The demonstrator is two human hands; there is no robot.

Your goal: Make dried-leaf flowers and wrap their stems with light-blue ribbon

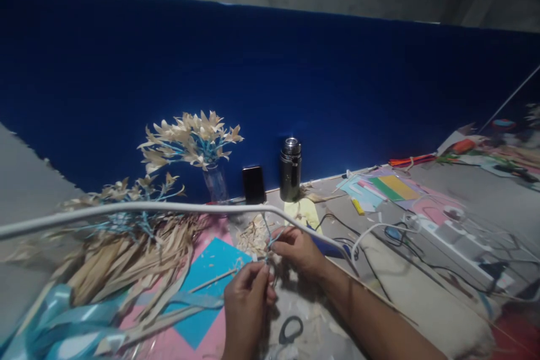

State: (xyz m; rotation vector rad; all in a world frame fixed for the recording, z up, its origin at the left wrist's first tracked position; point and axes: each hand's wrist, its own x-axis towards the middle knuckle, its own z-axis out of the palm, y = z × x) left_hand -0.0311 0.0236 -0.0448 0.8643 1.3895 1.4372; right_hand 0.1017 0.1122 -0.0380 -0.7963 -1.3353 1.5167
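Observation:
Near the middle of the table my left hand (251, 292) is closed, thumb and fingers pinched on the lower part of a thin blue-wrapped stem (269, 228). Just above and to the right, my right hand (293, 244) pinches the same stem, where a loose bluish strip sticks out between the fingertips. The lower end of the stem is hidden by my left fingers. Below my hands lie scissors (291, 330), their dark handle loop showing. A blue paper sheet (211, 287) sits left of my left hand, and a pile of pale shavings (253, 236) lies behind both hands.
A white tube (169, 206) crosses in front of the view. Dried husks (113, 264) and blue ribbon (67, 320) lie left. Behind stand a vase of flowers (215, 183), a phone (253, 184) and a flask (291, 171). Cables and a power strip (459, 244) are right.

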